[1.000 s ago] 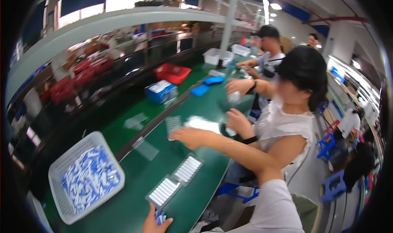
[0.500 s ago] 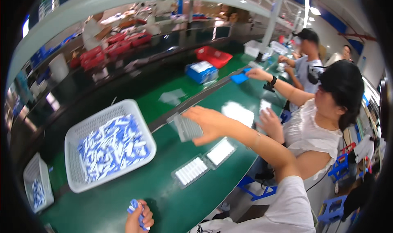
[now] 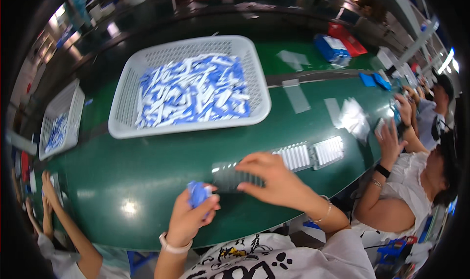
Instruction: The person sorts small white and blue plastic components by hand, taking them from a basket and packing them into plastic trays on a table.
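Observation:
In my left hand (image 3: 188, 218), closed fingers hold several small blue-and-white plastic pieces (image 3: 198, 193). To its right, a clear ribbed plastic tray (image 3: 225, 177) is at the tabletop. My right hand (image 3: 274, 178) grips the tray's right end, thumb on the near side and fingers on the far side. Beyond that hand lies a clear tray with a row of white pieces (image 3: 295, 156), partly behind my fingers. Another filled tray (image 3: 329, 151) sits beside it on the right. A large white perforated basket (image 3: 262, 107) behind my hands holds many loose blue-and-white pieces.
A smaller white basket (image 3: 73, 127) with similar pieces stands at the left. Clear plastic sheets (image 3: 296, 95) and a shiny clear bag (image 3: 353, 117) lie on the green table (image 3: 147, 181). Co-workers sit to the right and left, one co-worker's hand (image 3: 389, 139) near the right edge.
My right hand has come down and nearer with a clear tray. My left hand, still holding the pieces, is closer to it. The view has swung left and down.

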Demonstrator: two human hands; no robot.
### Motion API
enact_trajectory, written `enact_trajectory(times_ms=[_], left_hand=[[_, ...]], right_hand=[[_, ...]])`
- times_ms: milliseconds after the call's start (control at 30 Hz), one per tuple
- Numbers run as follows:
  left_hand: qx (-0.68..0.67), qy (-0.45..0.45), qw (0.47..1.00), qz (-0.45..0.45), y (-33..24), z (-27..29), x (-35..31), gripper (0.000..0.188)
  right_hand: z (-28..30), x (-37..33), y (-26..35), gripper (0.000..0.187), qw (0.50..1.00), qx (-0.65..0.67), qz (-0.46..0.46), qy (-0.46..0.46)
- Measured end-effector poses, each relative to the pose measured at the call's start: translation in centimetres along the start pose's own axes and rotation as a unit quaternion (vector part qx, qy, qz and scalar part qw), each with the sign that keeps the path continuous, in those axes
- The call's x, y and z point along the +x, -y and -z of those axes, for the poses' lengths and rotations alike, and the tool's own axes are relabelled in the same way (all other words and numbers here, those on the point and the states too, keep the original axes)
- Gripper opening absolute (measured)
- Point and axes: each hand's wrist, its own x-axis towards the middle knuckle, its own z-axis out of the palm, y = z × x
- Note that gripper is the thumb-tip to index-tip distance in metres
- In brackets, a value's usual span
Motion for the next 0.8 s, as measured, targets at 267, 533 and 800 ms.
enact_trajectory(times_ms=[267, 533, 800], left_hand=[[0.054, 0.15, 0.986, 0.048, 0.2, -3.8, 1.8, 0.032], [-0.028, 0.16, 0.983, 0.088, -0.2, -3.7, 2.3, 0.03], [0.045, 0.111, 0.991, 0.052, -0.1, -3.2, 2.2, 0.025]], right_hand=[[0.1, -1.6, 0.0, 0.023, 0.898, 0.413, -0.154, -0.011], [0.2, -1.9, -0.7, 0.01, 0.912, 0.356, -0.196, -0.053], [0.1, -2.1, -1.0, 0.015, 0.866, 0.467, -0.167, -0.061]])
